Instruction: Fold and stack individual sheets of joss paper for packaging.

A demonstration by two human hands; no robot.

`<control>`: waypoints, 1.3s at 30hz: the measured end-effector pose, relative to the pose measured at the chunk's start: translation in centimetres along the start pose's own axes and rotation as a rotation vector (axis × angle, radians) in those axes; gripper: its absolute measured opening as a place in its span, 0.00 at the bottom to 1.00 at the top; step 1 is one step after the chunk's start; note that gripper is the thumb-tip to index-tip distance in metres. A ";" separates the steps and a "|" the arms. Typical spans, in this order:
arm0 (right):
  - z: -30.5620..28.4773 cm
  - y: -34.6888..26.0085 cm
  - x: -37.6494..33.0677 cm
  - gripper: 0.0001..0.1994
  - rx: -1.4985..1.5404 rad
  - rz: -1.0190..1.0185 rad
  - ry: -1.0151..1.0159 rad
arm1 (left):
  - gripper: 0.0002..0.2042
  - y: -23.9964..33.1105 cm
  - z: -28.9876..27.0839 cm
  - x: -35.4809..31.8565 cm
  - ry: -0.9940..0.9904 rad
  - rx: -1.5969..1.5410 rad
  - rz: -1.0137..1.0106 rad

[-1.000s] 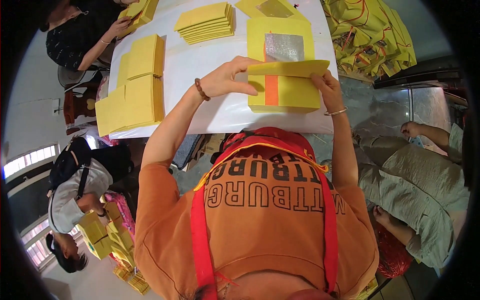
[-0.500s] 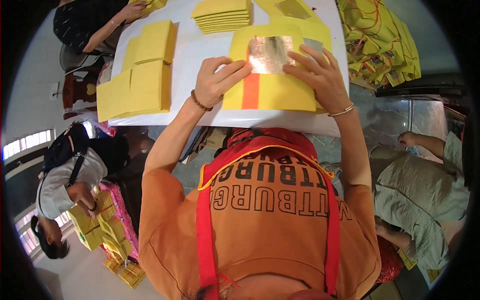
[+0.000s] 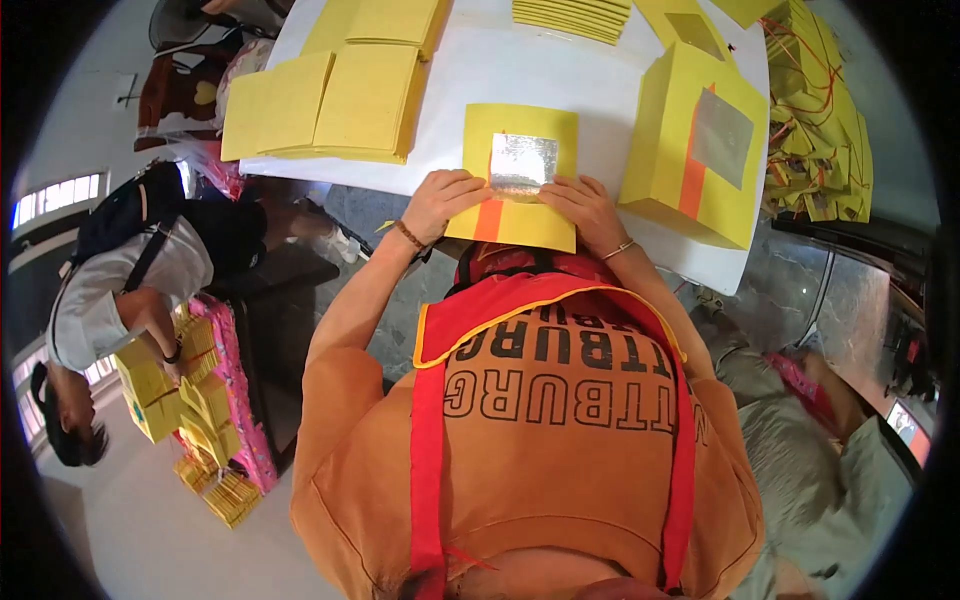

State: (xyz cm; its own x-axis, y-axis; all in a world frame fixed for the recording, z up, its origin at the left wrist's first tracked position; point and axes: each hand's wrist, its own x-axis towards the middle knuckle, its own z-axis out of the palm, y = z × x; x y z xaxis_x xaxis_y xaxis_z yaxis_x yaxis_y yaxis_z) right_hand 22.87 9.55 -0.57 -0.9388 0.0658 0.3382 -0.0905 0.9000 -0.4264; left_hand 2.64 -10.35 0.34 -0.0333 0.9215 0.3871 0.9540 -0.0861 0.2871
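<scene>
A yellow sheet of joss paper (image 3: 530,226), with a silver foil patch and an orange stripe, is between my hands at the table's near edge. Its lower part reaches past that edge toward my apron. My left hand (image 3: 445,207) grips the sheet's left side, fingertips beside the foil. On the other side my right hand (image 3: 588,213) holds it, fingers bent over the front by the foil's lower right corner. Both thumbs are hidden. To the right stands a thick stack of similar joss paper (image 3: 655,135), the same foil and stripe on its top sheet.
Plain yellow paper stacks (image 3: 365,100) lie on the white table (image 3: 540,65) at left, and another stack (image 3: 570,18) at the back. Tied yellow bundles (image 3: 815,130) are heaped at far right. A person (image 3: 150,270) handles yellow bundles at left; another person's clothing shows at right.
Both hands have moved left and toward me, away from the right-hand stack, with a joss paper sheet held between them. The view has shifted, showing more of that stack.
</scene>
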 end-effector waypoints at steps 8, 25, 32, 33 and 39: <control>1.4 1.2 1.8 0.13 0.283 0.368 0.059 | 0.10 -1.3 -0.4 3.9 -0.264 -0.284 -0.602; 1.4 0.6 4.9 0.21 0.264 1.034 0.068 | 0.22 -2.7 2.4 6.0 -0.187 -0.325 -1.108; 1.2 0.0 5.0 0.21 0.240 1.021 0.071 | 0.25 -2.3 1.8 6.3 -0.119 -0.346 -1.126; 1.4 0.1 4.8 0.21 0.232 0.995 0.098 | 0.25 -2.2 1.7 6.4 -0.133 -0.354 -1.133; 1.1 0.1 5.2 0.21 0.239 0.993 0.079 | 0.26 -1.7 0.9 7.3 -0.215 -0.278 -1.174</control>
State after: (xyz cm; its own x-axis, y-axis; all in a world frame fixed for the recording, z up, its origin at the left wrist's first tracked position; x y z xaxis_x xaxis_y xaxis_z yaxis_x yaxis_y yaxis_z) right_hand 17.65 9.50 0.22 -0.6027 0.7703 -0.2085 0.6438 0.3150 -0.6974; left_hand 1.04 -3.18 1.91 -0.7552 0.5358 -0.3777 0.2808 0.7850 0.5521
